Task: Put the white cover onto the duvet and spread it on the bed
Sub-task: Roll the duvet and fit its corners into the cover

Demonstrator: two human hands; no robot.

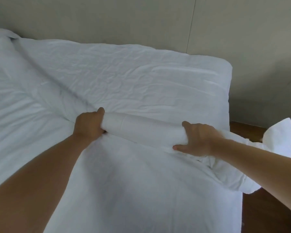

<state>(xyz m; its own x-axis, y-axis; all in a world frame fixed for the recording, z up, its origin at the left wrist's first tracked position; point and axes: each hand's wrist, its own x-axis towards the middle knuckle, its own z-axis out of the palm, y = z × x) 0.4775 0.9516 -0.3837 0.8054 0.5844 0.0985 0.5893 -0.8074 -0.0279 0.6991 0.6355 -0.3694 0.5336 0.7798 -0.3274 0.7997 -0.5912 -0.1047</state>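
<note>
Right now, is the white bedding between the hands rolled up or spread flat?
Rolled up: the white bedding forms a tight cylinder, gripped by the left hand and right hand.

The left hand's (88,124) fingertips are hidden under the rolled white bedding (141,130). Cover and duvet cannot be told apart in the roll. The bed (158,78) is cut off at the left and bottom edges. A blurred white bundle (279,137) sits at the right edge.
</note>
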